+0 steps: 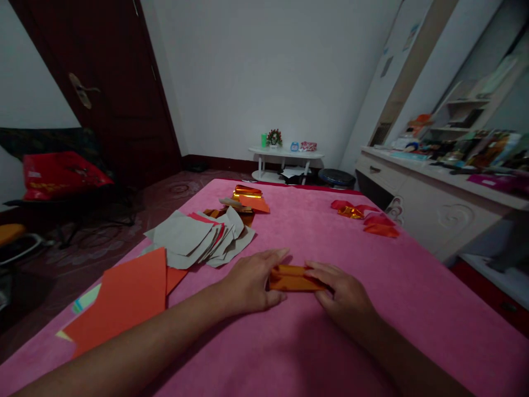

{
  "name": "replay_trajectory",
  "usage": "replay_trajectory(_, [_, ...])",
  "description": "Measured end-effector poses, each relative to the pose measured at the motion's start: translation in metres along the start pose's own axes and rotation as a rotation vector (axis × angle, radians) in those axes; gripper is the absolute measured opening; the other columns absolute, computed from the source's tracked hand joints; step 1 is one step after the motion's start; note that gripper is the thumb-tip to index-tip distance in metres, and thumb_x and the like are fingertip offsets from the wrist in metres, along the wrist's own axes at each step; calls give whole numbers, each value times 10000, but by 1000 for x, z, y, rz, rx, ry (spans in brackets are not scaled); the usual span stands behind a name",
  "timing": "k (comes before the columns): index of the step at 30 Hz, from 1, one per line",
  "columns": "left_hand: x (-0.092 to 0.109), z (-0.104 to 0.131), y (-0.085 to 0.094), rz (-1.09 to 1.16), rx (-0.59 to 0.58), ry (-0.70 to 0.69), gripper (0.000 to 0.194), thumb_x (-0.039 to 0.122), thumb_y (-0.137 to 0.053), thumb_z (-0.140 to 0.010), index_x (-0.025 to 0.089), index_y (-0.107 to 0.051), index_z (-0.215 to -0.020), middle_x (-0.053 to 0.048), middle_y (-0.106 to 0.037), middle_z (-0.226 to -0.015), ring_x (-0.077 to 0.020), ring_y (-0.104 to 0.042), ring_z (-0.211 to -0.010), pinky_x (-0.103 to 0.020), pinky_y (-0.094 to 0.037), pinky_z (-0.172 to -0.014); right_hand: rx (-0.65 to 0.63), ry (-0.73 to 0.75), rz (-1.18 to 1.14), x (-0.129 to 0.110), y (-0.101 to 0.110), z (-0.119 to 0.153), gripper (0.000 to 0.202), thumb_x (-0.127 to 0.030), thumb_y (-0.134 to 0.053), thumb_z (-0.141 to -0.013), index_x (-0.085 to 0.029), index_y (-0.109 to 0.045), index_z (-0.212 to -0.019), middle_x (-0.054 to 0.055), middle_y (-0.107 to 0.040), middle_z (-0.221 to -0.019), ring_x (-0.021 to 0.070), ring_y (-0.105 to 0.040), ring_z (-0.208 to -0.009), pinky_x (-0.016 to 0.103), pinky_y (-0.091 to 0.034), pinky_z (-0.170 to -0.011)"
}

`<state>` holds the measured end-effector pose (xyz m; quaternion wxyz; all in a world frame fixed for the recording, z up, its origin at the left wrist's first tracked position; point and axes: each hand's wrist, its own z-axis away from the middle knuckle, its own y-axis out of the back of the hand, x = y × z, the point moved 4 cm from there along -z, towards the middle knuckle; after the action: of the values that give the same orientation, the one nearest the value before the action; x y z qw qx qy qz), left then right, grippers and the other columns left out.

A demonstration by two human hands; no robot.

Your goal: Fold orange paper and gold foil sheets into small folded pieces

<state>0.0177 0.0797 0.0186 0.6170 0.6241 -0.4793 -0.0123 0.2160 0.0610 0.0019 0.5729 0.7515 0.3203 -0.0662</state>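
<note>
A folded strip of orange-gold paper (295, 279) lies low over the pink cloth (314, 231), with a hand at each end. My left hand (257, 278) closes on its left end, thumb below and fingers above. The right end sits between the thumb and fingers of my right hand (341, 289). Beyond my left hand, a fanned pile of grey paper sheets (185, 238) shows some red edges. Large orange paper sheets (132, 292) lie beside my left forearm. Folded gold and red paper pieces (351, 212) rest at the far right of the cloth.
Shiny orange-gold paper (247, 192) is stacked at the cloth's far edge. A small white table (285, 151) stands by the wall. On the right is a cluttered dresser (433, 176); on the left, a red bag (61, 175) rests on a chair near a dark door (99, 77).
</note>
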Motion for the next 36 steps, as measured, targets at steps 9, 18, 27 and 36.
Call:
replay_trajectory(9, [-8, -12, -13, 992, 227, 284, 225, 326, -672, -758, 113, -685, -687, -39, -668, -647, -117, -583, -571, -216, -423, -566, 72, -443, -959, 2, 0, 8, 335, -473, -623, -793, -159, -736, -813, 69, -722, -746, 222, -664, -671, 330, -523, -666])
replay_trajectory(18, [-15, -4, -26, 1144, 273, 445, 315, 370, -803, -595, 102, -637, -599, -45, -653, -569, -121, -572, -488, -229, -431, -509, 6, -477, -1075, -11, -8, 9, 284, -443, -713, -723, -162, -721, -761, 49, -711, -721, 192, -659, -678, 274, -512, -659])
replay_trajectory(27, [-13, -4, -12, 915, 374, 275, 140, 252, -746, -654, 130, -712, -716, -87, -682, -846, -192, -630, -785, -296, -484, -732, 282, -315, -859, 5, 3, 10, 80, -247, -712, -679, -203, -738, -740, 63, -673, -866, 211, -645, -839, 309, -527, -741])
replay_trajectory(36, [-12, 2, -18, 1310, 306, 331, 255, 278, -643, -787, 164, -664, -1014, -116, -635, -1103, -199, -632, -922, -299, -492, -766, 463, -99, -688, -8, 22, 13, 215, -132, -597, -745, -225, -714, -590, 60, -532, -1254, 234, -556, -1107, 402, -442, -961])
